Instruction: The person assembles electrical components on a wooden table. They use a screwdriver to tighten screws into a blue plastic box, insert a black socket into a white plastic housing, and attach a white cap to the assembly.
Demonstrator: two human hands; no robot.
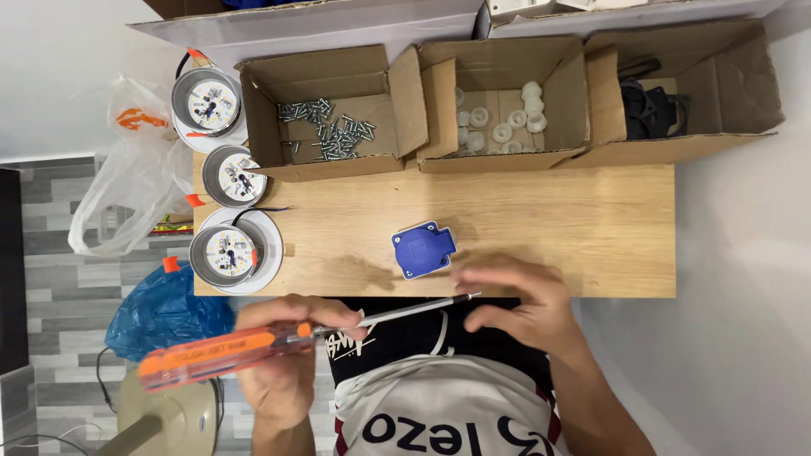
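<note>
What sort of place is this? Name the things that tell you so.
Probably a small assembly workbench: a wooden table with cardboard boxes of sorted screws and white plastic parts, round lamp units, and a screwdriver.

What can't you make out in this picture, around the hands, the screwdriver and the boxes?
Head view only:
- Right hand: motion-blurred; whether it holds anything is unclear.
- Screwdriver in the left hand: blurred tip, type unreadable.
- Black parts in the right box: shadowed, half hidden by the flap.
- Screws: too small to count.
</note>
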